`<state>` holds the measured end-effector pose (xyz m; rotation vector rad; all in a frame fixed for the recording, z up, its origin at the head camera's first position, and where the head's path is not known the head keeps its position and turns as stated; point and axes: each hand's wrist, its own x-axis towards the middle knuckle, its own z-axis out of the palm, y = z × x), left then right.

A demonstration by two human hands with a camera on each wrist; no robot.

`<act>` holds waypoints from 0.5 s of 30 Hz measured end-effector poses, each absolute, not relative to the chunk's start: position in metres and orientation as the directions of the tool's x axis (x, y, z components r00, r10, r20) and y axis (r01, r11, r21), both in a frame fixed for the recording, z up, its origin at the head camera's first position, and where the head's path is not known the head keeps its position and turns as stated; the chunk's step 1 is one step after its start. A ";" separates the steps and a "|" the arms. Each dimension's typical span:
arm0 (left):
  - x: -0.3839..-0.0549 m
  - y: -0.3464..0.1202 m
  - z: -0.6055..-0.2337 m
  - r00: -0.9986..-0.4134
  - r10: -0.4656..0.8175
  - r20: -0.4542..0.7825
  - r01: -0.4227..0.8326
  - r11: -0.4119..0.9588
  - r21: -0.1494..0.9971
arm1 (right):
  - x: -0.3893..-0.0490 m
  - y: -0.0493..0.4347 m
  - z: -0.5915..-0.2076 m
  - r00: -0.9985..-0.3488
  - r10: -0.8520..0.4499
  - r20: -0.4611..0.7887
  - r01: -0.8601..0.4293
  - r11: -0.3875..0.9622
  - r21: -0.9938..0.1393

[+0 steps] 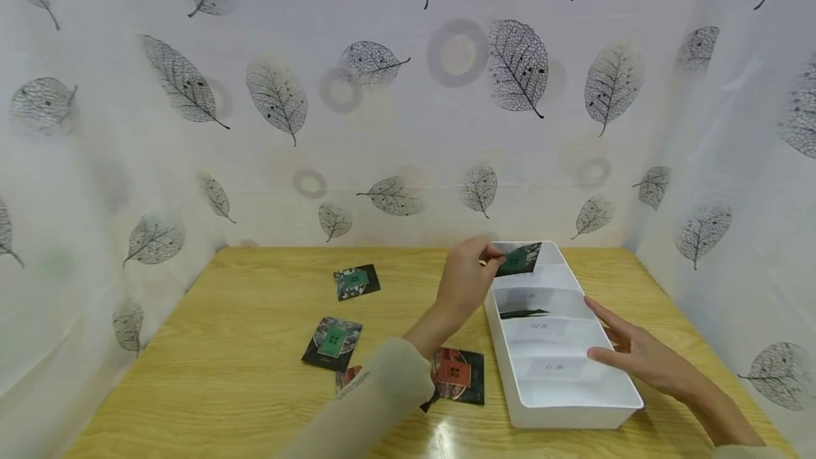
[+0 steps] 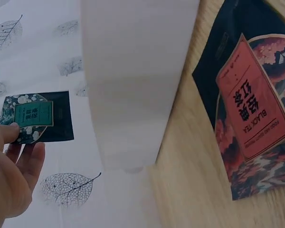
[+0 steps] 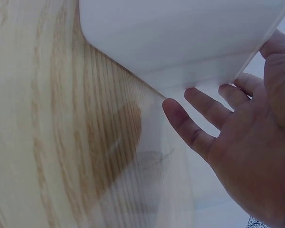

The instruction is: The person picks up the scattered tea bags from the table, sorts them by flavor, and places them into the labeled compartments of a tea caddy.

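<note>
Green is the label on the tea sachet (image 1: 521, 259) that I hold with my left hand (image 1: 465, 275), the thumb on one face and the fingers behind it, at the printed end, so that the plain dark end stays free. The sachet is raised at the far end of the white divided box (image 1: 564, 418), in front of its far compartments from the head view; how high above them, I cannot tell. It looks to me very light, a thin flat packet, a little stiff but easy to bend, with a smooth surface that may slip if the pinch is too weak. I judge that an edge or a corner is the best place to take it, because hard pressing in the middle could crush the tea. My right hand (image 1: 640, 353) grips nothing; its fingers are extended and rest against the right side of the box. Inside, a dark packet (image 1: 524, 314) lies in a middle compartment. On the wooden table (image 1: 210, 388), to the left, are two green-labelled sachets (image 1: 332, 342) and, nearer the box, a red-labelled black tea sachet (image 1: 454, 374).
</note>
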<state>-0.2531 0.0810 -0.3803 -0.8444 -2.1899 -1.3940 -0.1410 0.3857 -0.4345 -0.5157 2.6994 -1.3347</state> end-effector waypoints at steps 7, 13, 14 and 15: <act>-0.255 0.087 -0.397 -0.718 0.383 0.582 0.695 0.454 0.558 | -0.142 0.385 -0.435 -0.938 -0.336 0.083 -0.274 0.575 -0.771; -0.252 0.086 -0.409 -0.687 0.504 0.523 0.722 0.552 0.417 | -0.142 0.386 -0.435 -0.938 -0.336 0.088 -0.281 0.588 -0.758; -0.252 0.086 -0.411 -0.685 0.518 0.512 0.724 0.565 0.396 | -0.141 0.386 -0.435 -0.939 -0.334 0.087 -0.280 0.590 -0.757; -0.252 0.086 -0.412 -0.684 0.528 0.503 0.724 0.577 0.379 | -0.141 0.386 -0.435 -0.939 -0.334 0.085 -0.278 0.588 -0.760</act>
